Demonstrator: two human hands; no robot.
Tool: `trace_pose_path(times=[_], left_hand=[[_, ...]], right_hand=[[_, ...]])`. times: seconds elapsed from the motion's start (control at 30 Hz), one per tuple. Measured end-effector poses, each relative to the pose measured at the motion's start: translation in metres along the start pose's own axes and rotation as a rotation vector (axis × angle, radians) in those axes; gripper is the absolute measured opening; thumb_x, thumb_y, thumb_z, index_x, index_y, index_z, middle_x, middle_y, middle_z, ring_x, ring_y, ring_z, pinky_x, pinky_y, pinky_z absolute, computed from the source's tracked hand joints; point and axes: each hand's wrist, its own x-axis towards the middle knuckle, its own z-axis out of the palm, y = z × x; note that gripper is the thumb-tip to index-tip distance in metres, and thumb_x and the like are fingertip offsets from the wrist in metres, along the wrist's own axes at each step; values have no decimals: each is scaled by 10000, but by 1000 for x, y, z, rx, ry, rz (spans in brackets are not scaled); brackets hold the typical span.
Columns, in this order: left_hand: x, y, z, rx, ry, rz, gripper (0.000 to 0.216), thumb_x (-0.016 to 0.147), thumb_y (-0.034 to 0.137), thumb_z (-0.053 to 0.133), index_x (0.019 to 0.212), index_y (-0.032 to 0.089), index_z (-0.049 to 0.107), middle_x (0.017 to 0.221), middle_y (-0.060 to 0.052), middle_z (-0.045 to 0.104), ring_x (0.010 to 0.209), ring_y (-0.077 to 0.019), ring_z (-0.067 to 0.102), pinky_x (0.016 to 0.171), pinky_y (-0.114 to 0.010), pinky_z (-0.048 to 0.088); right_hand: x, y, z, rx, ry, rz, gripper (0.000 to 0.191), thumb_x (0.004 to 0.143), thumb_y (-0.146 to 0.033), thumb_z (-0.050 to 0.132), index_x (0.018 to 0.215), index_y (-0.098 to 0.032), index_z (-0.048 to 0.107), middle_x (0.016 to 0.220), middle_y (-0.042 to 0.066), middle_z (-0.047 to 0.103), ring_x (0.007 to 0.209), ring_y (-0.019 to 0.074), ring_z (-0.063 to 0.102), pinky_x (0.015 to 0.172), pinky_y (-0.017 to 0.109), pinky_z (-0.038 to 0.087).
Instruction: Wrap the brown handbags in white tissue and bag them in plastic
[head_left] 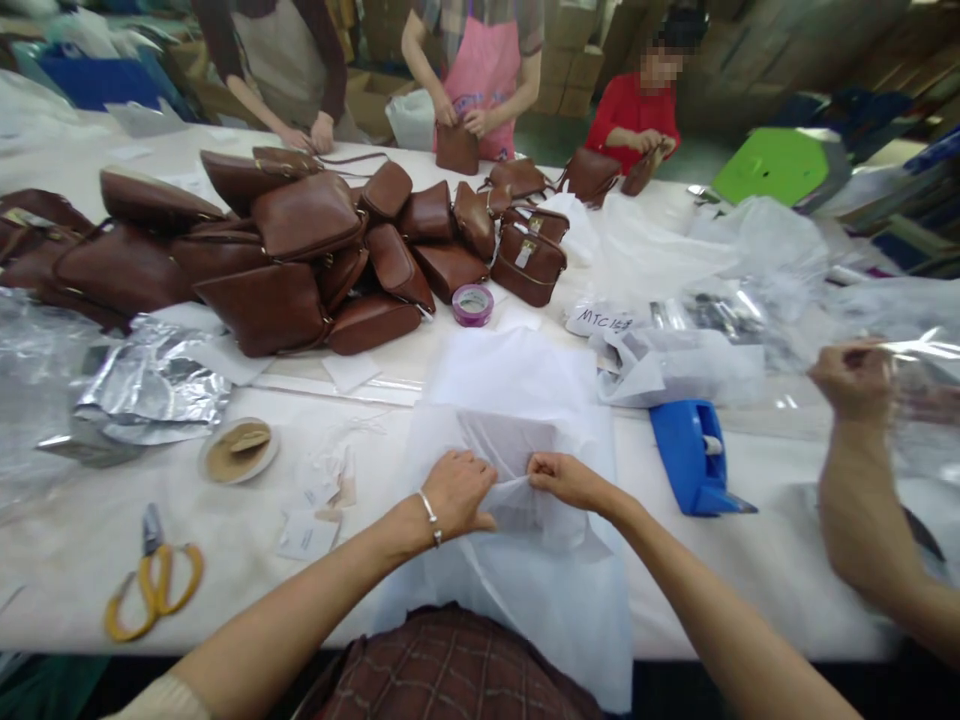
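The left hand (459, 493) has its fingers curled tight on a fold of the white sheet (517, 400), thumb pointing right; the right hand (568, 479) pinches the same fold just beside it, fingertips closed on the thin material, the two hands almost touching; a thin bracelet (430, 515) sits on the left wrist. The white sheet lies at the near middle of the table (750, 590), its near end hanging over the edge; a greyish, squarish shape shows through it just beyond the hands, too veiled to tell what it is. Right of the sheet rests a blue tape dispenser (694, 455); further right a co-worker's hand (851, 380) grips clear film (919, 350). On the near left lie yellow-handled scissors (150, 585); beyond them crumpled foil sheets (154, 385); farther off a heap of brown bags (300, 250), with a purple tape roll (472, 304) at its right, near edge.
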Motion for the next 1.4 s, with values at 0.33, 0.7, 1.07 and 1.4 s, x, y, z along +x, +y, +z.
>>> trace_pose_path(times=[0.33, 0.7, 1.07, 1.4], left_hand=[[-16, -44, 16, 29, 19, 115, 114, 935, 289, 579, 900, 201, 642, 1030, -74, 699, 1007, -242, 640, 875, -365, 465], [-5, -72, 34, -363, 83, 155, 167, 953, 310, 499, 848, 197, 563, 831, -14, 622, 778, -169, 573, 732, -271, 439], [3, -90, 47, -616, 24, 3, 213, 924, 361, 485, 785, 205, 527, 736, 27, 579, 703, -146, 533, 681, -236, 392], [2, -92, 50, -704, 30, -56, 201, 893, 346, 510, 756, 199, 515, 721, 34, 540, 703, -142, 510, 677, -233, 383]], right_hand=[[1, 1, -3, 49, -25, 5, 77, 777, -270, 568, 745, -202, 587, 625, -45, 519, 608, 131, 459, 568, 245, 334], [-2, -9, -10, 93, -101, 62, 94, 789, -293, 581, 762, -203, 586, 638, -48, 517, 619, 126, 469, 576, 242, 354], [-54, -19, -20, -116, -29, 140, 59, 700, -189, 679, 751, -211, 658, 790, -8, 656, 774, 183, 579, 727, 287, 426], [-105, 30, 1, 286, 335, 266, 329, 817, -516, 619, 777, -195, 678, 731, 11, 666, 729, 203, 595, 687, 308, 460]])
